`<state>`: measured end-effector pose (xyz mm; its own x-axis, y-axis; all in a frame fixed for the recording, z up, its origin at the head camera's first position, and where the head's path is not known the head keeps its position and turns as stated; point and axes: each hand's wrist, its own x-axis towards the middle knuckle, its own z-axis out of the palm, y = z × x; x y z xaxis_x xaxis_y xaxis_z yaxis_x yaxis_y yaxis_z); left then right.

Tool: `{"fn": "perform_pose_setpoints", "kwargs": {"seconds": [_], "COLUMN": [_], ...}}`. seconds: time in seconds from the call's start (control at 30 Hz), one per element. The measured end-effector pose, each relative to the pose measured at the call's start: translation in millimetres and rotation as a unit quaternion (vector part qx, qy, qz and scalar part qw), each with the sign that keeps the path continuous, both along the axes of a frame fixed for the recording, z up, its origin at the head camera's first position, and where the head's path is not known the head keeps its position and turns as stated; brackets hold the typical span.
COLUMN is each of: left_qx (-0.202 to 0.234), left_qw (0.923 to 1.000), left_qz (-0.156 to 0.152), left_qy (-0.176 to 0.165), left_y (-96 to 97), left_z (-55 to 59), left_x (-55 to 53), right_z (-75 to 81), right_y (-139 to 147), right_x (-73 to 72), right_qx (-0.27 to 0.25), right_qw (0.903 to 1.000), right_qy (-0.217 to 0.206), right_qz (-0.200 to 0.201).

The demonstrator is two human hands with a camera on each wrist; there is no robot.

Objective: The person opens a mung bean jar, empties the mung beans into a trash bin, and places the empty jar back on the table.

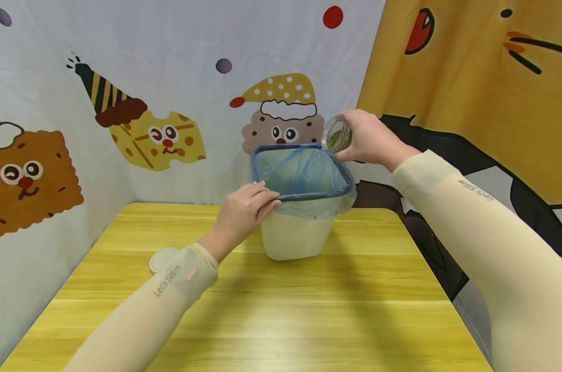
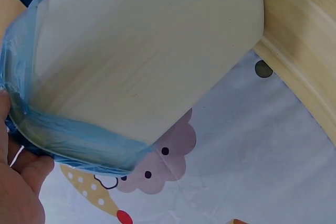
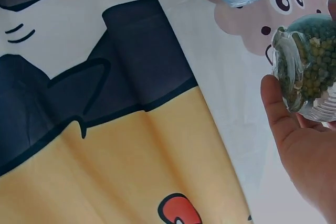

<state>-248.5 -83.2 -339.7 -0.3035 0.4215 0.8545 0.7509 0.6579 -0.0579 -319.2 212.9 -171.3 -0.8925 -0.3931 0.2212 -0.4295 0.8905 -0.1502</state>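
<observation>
Right hand (image 1: pixel 367 137) gripping a tilted glass jar (image 1: pixel 347 138), fingers curling round it; small green beans (image 1: pixel 334 139) lying inside. Bin (image 1: pixel 297 235) standing below and leftward of this grip, blue liner (image 1: pixel 313 196) folding over its rim. Left hand (image 1: pixel 244 209) grasping the lined near-left rim. Pale disc (image 1: pixel 161 258) lying left of that hold, on the wooden table (image 1: pixel 271 320).

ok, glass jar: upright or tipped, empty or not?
Tipped, not empty. The glass jar is tilted in the right hand, its mouth facing sideways, with green grains visible inside.
</observation>
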Motion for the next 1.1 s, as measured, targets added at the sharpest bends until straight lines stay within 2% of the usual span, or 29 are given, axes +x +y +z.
{"fn": "perform_pose_setpoints", "kwargs": {"seconds": [0.33, 0.63, 1.1], "left_qx": [-0.011, -0.014, -0.013], "left_qw": [0.9999, 0.9998, 0.9997], "left_qz": [0.004, -0.003, -0.003], "left_qy": [-0.003, -0.014, -0.021], "left_y": [0.3, 2.2, 3.3], "left_z": [3.4, 6.4, 2.3], "left_x": [-1.8, -1.7, -1.1], "right_z": [5.8, 8.4, 7.9], "right_y": [-9, -11, -12], "right_x": [1.0, 2.1, 4.2], "right_qx": [0.042, 0.079, 0.102], "right_qw": [0.9991, 0.9964, 0.9937], "right_qy": [0.005, 0.030, 0.045], "right_qz": [-0.005, 0.001, 0.010]}}
